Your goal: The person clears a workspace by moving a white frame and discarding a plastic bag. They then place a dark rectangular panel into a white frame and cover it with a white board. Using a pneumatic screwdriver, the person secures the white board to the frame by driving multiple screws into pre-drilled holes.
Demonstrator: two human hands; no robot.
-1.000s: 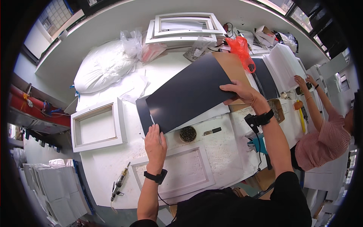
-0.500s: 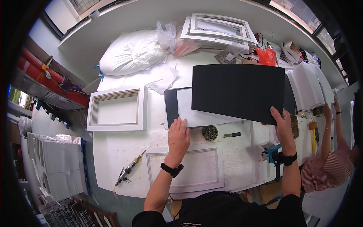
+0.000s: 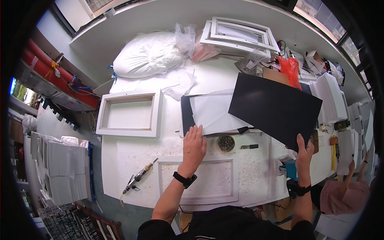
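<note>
A black rectangular panel (image 3: 276, 106) is tilted above the right part of the table, its near corner gripped by my right hand (image 3: 305, 154) with the thumb on top. My left hand (image 3: 195, 145) lies flat with fingers stretched out, its fingertips at the near edge of a white sheet (image 3: 212, 110). That sheet rests over another dark panel (image 3: 187, 116), whose left end shows. Just to the right of my left hand stands a round tin (image 3: 226, 143) of small metal pieces. A short dark-handled tool (image 3: 249, 147) lies beside the tin.
Stacked white frames (image 3: 160, 116) stand at left, near a screwdriver-like power tool (image 3: 138, 177). A single frame (image 3: 197, 200) lies in front of me. White bags (image 3: 150, 56) and more frames (image 3: 240, 34) fill the back. At right, a co-worker (image 3: 346, 194) reaches toward white stacks (image 3: 330, 100).
My right hand has swung the black panel right and toward me, turning it clockwise and uncovering more of the white sheet. My left hand stays at the sheet's near edge.
</note>
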